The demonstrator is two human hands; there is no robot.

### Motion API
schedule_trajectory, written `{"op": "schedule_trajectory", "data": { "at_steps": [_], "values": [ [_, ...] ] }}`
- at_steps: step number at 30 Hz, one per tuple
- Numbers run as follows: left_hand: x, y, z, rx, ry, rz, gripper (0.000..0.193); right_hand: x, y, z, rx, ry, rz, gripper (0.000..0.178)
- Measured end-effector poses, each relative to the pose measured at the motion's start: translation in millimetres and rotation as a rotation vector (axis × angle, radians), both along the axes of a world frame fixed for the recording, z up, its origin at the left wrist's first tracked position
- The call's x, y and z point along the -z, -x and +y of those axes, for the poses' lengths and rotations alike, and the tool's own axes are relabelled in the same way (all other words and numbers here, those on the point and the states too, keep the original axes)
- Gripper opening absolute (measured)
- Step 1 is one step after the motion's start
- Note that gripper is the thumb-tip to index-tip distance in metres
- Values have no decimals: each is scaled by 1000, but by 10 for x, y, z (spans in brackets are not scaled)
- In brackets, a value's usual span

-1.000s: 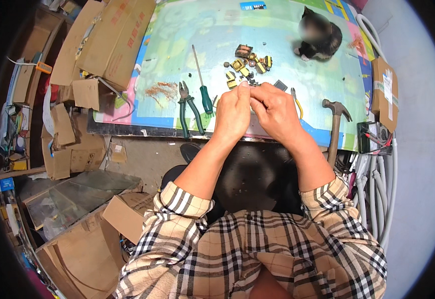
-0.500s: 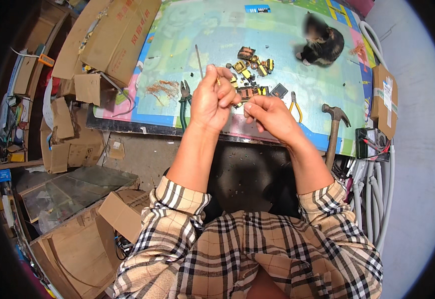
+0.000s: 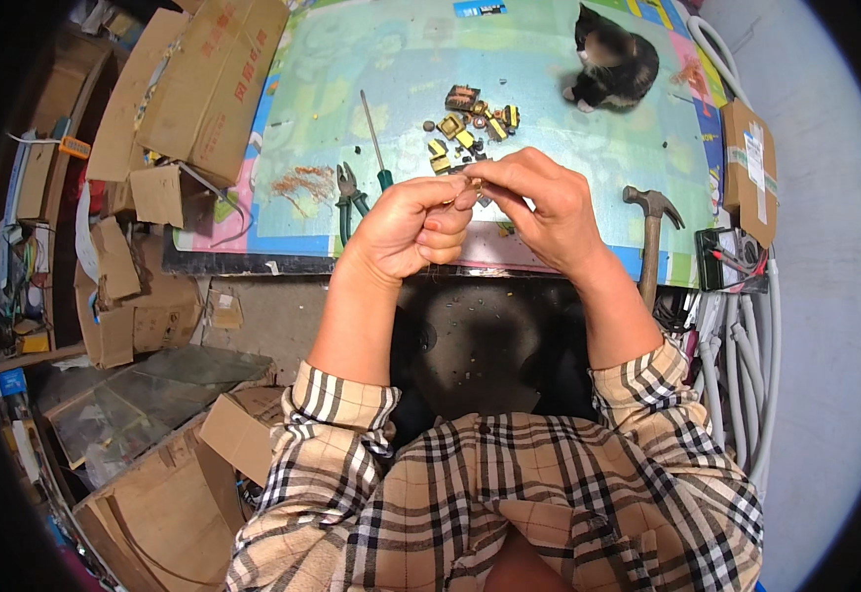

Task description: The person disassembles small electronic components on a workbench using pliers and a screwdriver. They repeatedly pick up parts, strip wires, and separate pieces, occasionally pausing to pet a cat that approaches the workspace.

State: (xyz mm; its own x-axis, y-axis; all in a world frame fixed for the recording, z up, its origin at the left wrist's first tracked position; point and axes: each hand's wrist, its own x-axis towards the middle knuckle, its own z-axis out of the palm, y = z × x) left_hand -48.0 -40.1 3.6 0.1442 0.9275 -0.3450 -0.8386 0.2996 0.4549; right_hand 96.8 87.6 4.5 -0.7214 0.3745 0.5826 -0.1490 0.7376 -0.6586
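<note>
Over the table's near edge, my left hand (image 3: 411,229) and my right hand (image 3: 547,209) meet with fingertips pinched together. Between them is a small brownish piece (image 3: 474,185), mostly covered by fingers and too small to name. Beyond my left hand lies a screwdriver (image 3: 373,133) with a green handle. Green-handled pliers (image 3: 348,197) rest to the left of that hand. Just past my fingers is a group of small yellow-and-black transformers and coils (image 3: 460,123), some partly hidden by my hands.
A tangle of copper wire (image 3: 302,185) lies on the left of the table mat (image 3: 361,59). A claw hammer (image 3: 651,227) sits at the right edge. At the far right sits a black cat (image 3: 616,64). Cardboard boxes (image 3: 208,89) stand at the left, another box (image 3: 749,173) at the right.
My hands have come together at the fingertips and now cover the near parts and the yellow-handled pliers. The whole view has shifted slightly. The cat's head has lifted.
</note>
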Motion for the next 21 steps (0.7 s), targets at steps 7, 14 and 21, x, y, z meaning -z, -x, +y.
{"op": "schedule_trajectory", "data": {
  "at_steps": [7, 14, 21],
  "values": [
    [-63, -165, 33, -157, 32, 968, 23, 113, 17, 54, 15, 1, -82, 8],
    [-43, -307, 72, -277, -72, 1585, 19, 129, -5, 115, -235, 1129, -497, 19],
    [-21, -33, -26, -146, 123, 454, 20, 46, 5, -25, -29, 40, -119, 16]
  ]
}}
